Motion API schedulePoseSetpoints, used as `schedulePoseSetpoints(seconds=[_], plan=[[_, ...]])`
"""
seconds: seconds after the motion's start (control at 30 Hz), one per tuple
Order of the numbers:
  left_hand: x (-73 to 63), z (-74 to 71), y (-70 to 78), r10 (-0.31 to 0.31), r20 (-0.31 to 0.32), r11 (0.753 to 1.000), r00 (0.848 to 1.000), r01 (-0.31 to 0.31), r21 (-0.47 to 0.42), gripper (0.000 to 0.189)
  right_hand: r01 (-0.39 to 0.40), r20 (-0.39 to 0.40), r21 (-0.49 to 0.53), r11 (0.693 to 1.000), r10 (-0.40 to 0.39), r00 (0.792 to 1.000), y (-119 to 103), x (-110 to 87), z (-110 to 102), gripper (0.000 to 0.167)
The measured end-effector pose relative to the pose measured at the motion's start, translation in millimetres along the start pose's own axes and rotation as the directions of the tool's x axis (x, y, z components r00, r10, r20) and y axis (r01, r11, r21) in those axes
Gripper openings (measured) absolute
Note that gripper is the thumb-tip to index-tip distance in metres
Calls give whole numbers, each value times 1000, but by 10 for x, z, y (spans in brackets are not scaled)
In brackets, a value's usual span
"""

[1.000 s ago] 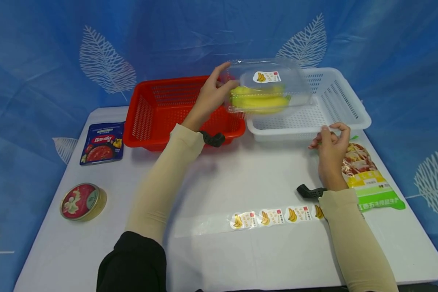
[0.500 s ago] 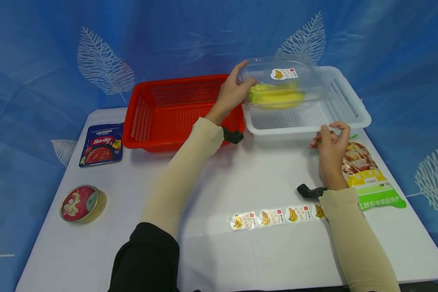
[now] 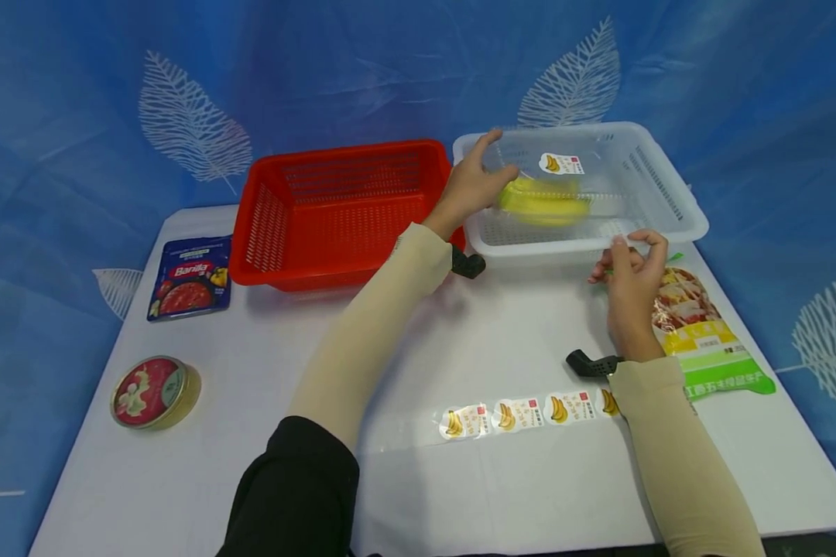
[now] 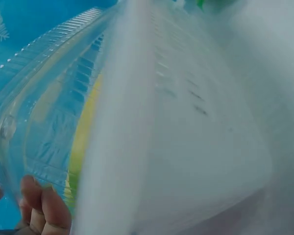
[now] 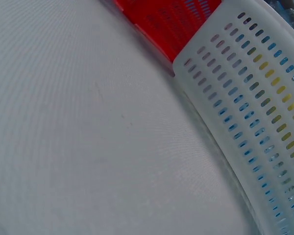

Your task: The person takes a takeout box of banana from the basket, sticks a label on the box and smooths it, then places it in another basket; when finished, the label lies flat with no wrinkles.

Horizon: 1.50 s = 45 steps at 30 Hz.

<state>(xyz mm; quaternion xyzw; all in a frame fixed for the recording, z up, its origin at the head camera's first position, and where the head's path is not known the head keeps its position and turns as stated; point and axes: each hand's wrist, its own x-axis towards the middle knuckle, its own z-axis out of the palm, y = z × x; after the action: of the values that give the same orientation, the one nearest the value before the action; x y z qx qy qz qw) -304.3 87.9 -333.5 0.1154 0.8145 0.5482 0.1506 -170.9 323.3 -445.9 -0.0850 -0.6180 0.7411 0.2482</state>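
In the head view my left hand [image 3: 475, 186] holds the left end of a clear plastic box [image 3: 602, 203] inside the white basket [image 3: 550, 251]. Yellow bananas [image 3: 543, 207] lie in that box, and a banana label [image 3: 561, 163] is on its lid. The left wrist view shows fingertips [image 4: 54, 208] at one corner of the box [image 4: 41, 129]. My right hand [image 3: 632, 298] stays by the basket's front rim, fingers bent and tips overlapping the rim; I cannot tell whether it grips it. Through the slots of the basket wall [image 5: 225, 73] some yellow shows.
A red basket [image 3: 344, 278] stands left of the white one. A blue Barilla pouch [image 3: 190, 277] and a round tin [image 3: 156, 391] lie at the left. Banana stickers [image 3: 518, 415] on a clear strip lie in front. A green-and-yellow food bag [image 3: 712, 348] is under my right wrist.
My left hand has carried the box of bananas rightward, from over the gap between the baskets, and lowered it into the white basket. The right hand has stayed at the front rim.
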Motion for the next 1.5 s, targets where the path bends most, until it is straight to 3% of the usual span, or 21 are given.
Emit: schedulePoseSetpoints(seconds=[0.3,0.6,0.93,1.5], plan=[[-11,31,-4,-14,41,994,999,9,112,76,20,12,-16,1000,-20,1000,5,13,-12,30],[12,107,-13,16,48,977,999,-26,213,76,11,12,2,1000,-11,1000,-21,28,-11,29],[15,144,-17,-25,60,956,998,7,293,77,4,11,-1,1000,-4,1000,-16,13,3,29],[-4,284,16,-68,90,887,994,19,462,79,14,11,19,1000,-14,1000,-11,7,0,33]])
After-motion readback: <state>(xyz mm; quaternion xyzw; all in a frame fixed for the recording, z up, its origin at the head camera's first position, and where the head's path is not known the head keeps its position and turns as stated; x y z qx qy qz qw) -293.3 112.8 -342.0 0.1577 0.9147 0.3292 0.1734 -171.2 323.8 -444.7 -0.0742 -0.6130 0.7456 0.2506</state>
